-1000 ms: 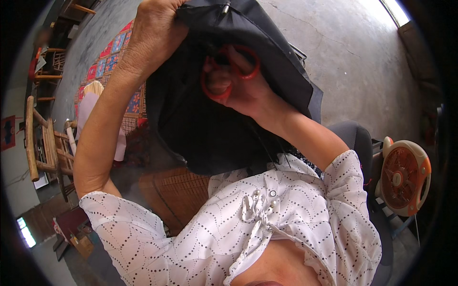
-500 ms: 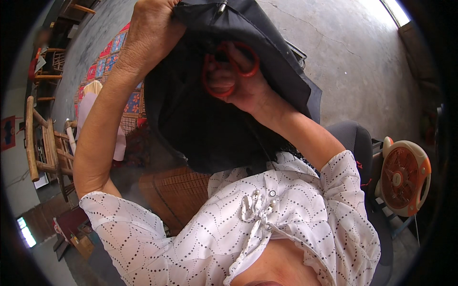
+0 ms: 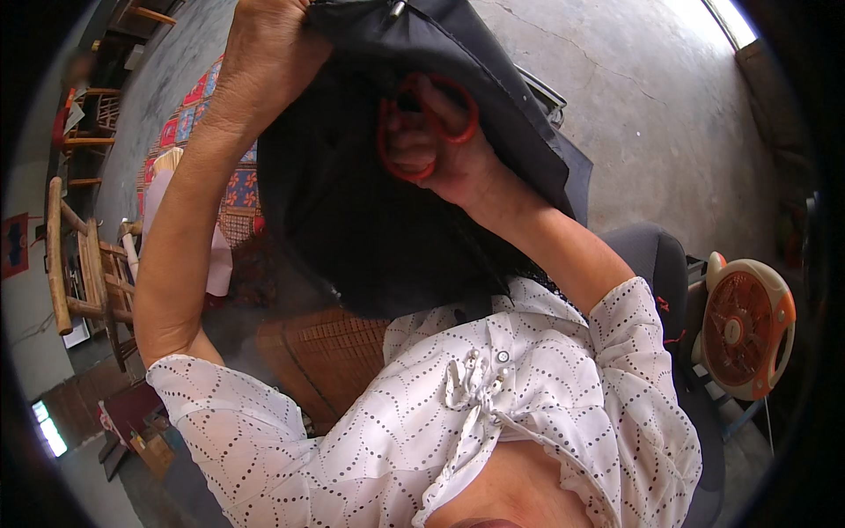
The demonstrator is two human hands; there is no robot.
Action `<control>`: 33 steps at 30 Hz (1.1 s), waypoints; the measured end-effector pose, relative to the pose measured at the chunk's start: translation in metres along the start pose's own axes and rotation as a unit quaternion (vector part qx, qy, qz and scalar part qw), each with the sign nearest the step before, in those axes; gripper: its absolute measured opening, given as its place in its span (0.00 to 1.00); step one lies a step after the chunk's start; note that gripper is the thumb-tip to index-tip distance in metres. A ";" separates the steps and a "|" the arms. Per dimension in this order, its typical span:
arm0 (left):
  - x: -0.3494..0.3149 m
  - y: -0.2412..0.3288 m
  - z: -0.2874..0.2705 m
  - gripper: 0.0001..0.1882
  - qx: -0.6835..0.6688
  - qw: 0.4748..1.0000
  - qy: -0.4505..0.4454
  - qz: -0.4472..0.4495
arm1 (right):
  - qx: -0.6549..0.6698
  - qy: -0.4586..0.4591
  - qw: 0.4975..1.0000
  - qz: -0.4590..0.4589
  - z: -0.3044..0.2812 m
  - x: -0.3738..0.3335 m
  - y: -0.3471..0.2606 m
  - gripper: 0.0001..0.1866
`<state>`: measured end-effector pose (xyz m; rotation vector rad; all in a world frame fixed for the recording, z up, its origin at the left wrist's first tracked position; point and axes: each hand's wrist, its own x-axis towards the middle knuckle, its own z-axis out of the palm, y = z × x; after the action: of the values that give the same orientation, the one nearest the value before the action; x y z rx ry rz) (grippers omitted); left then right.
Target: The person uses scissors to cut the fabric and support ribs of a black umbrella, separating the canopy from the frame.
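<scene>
A black umbrella canopy (image 3: 352,238) hangs in folds before me, down to my lap. My left hand (image 3: 280,57), raised at the top left, is closed on the canopy's upper edge; its fingertips are partly cut off by the picture's top. A small metal rib tip (image 3: 399,9) shows on the cloth near that edge. Inside the shaded hollow of the fabric, my right hand (image 3: 458,167) grips scissors (image 3: 473,119) by their red loop handles, thumb in one loop and fingers through the other. The blades are lost in the dark cloth, so I cannot tell whether they touch it.
An orange and white box fan (image 3: 748,330) stands at the right beside the grey seat (image 3: 647,255). Bamboo chairs (image 3: 84,255) line the left side. A patterned red and blue cloth (image 3: 238,189) and a brown woven mat (image 3: 321,356) lie beyond my left arm.
My left hand has shifted slightly up and left, drawing the canopy's edge and rib tip with it. The right hand and scissors stay nearly in place.
</scene>
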<state>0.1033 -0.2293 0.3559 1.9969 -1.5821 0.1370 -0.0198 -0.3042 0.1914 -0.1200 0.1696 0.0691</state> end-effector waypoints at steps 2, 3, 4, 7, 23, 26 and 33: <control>-0.001 0.000 -0.002 0.08 0.011 1.000 -0.008 -0.001 | -0.002 0.007 1.000 -0.005 0.000 0.000 0.001 0.25; -0.001 0.002 -0.004 0.08 0.028 1.000 -0.013 -0.006 | 0.001 0.011 1.000 -0.005 0.000 0.001 0.002 0.25; -0.001 0.003 -0.006 0.08 0.045 0.999 -0.018 -0.011 | 0.005 0.014 1.000 -0.006 0.001 0.002 0.003 0.25; 0.003 0.002 -0.004 0.08 0.022 1.000 -0.010 0.018 | 0.012 0.051 0.999 0.002 0.013 0.009 0.010 0.26; 0.007 0.011 -0.021 0.05 0.062 0.998 0.003 0.029 | -0.005 -0.034 0.999 0.014 0.014 0.003 0.005 0.27; 0.007 0.027 -0.020 0.05 0.087 0.996 0.009 0.022 | -0.019 -0.064 0.998 0.001 0.003 0.008 -0.002 0.27; 0.010 0.016 -0.034 0.07 0.071 0.995 0.030 0.060 | -0.035 -0.005 0.999 -0.023 0.010 0.008 -0.002 0.22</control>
<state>0.1004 -0.2234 0.3940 1.9837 -1.6963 0.3624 -0.0106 -0.3043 0.1997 -0.1928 0.1550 0.0297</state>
